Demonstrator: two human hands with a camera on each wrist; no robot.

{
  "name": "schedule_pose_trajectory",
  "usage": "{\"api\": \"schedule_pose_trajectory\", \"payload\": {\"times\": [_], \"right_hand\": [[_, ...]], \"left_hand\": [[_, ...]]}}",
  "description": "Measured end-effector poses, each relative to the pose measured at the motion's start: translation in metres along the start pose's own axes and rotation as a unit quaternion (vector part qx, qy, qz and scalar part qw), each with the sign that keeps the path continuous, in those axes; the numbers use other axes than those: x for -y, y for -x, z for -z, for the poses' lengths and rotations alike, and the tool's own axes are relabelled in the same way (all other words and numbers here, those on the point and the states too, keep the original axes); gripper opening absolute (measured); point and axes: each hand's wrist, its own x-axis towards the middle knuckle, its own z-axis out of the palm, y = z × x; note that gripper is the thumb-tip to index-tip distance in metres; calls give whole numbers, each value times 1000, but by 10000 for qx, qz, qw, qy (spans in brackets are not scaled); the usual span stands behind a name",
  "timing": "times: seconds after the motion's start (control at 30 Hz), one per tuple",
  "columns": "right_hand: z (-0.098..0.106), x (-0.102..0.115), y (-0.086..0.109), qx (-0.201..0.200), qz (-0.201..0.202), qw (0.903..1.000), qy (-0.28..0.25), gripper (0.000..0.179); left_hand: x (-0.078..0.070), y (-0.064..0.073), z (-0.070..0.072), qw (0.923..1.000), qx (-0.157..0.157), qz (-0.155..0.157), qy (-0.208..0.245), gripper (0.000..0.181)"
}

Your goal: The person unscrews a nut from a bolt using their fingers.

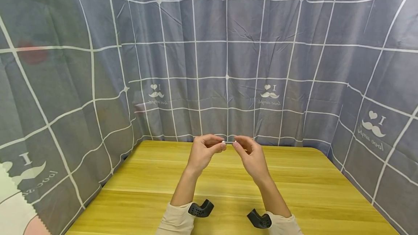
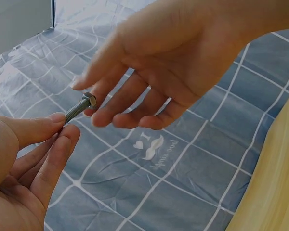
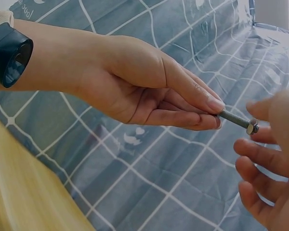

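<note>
My left hand pinches the threaded shank of a metal bolt between thumb and fingertips. A shiny hex-shaped piece sits at the bolt's far end, pointing toward my right hand. Around that hex end, the right thumb and index finger are spread, with the thumb tip slightly apart from the metal and the index finger right behind it. The other right fingers are loosely bent, as the left wrist view shows. The end of the shank in the left hand is hidden by the fingertips. Both hands are raised over the far part of the table.
A yellow wood-grain table lies below the hands. Grey-blue curtains with a white grid surround it at the back and both sides. Black wrist devices sit at both light sleeves.
</note>
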Motion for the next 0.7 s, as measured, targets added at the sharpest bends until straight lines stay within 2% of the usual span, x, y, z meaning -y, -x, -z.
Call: {"api": "schedule_pose_trajectory", "payload": {"times": [0.13, 0.33, 0.57, 0.7], "right_hand": [[0, -1, -1, -10, -4, 10000, -39, 20], [0, 1, 0, 69, -47, 9999, -115, 30], [-1, 1, 0, 79, -71, 9998, -158, 21], [0, 1, 0, 119, -12, 9999, -122, 27]], "left_hand": [[-1, 0, 0, 10000, -22, 43, 13, 12], [-1, 0, 0, 10000, -53, 28, 35, 12], [0, 0, 0, 10000, -33, 19, -14, 11], [1, 0, 0, 10000, -17, 23, -63, 11]]}}
